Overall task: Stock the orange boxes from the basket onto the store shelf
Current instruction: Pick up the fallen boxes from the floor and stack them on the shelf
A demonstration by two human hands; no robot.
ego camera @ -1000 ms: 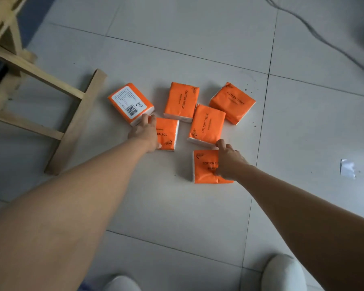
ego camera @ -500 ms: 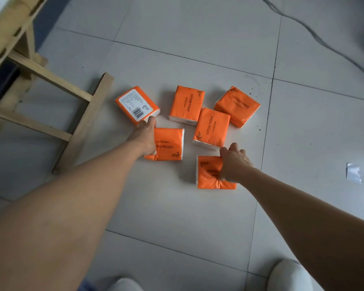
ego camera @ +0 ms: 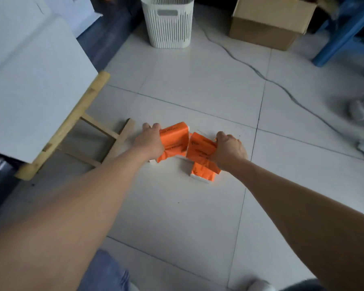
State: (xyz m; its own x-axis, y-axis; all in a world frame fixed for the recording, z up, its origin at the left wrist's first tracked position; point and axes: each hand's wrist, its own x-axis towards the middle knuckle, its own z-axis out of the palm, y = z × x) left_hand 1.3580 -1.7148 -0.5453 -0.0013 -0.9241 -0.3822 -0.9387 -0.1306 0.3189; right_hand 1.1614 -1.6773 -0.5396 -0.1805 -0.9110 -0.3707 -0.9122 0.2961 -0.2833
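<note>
Both my arms reach far out over the white tile floor (ego camera: 198, 206). My left hand (ego camera: 148, 141) is clamped around orange tissue packs (ego camera: 173, 141), fingers (ego camera: 156, 127) curled over the far top edge, thumb side hidden. The packs stand tilted on edge, pressed against my palm on its right side; how many are in that bunch I cannot tell, at least two by the layers. My right hand (ego camera: 228, 151) is closed over a second bunch of orange packs (ego camera: 200, 148), fingers wrapped over the far right corner, packs sitting left of the palm. The two bunches touch or nearly touch in the middle, between my hands. One more orange pack (ego camera: 203, 174) sits just near of my right hand, partly under the held bunch, its white end facing me; whether it rests on the floor or hangs from my grip I cannot tell.

Wooden-framed shelf (ego camera: 40, 85) with a pale top is on the left, its leg just beside my left hand. White slatted basket (ego camera: 168, 24) stands far back, well apart from the packs. Cardboard box (ego camera: 267, 24) far right, grey cable (ego camera: 259, 73) running across the tiles.
</note>
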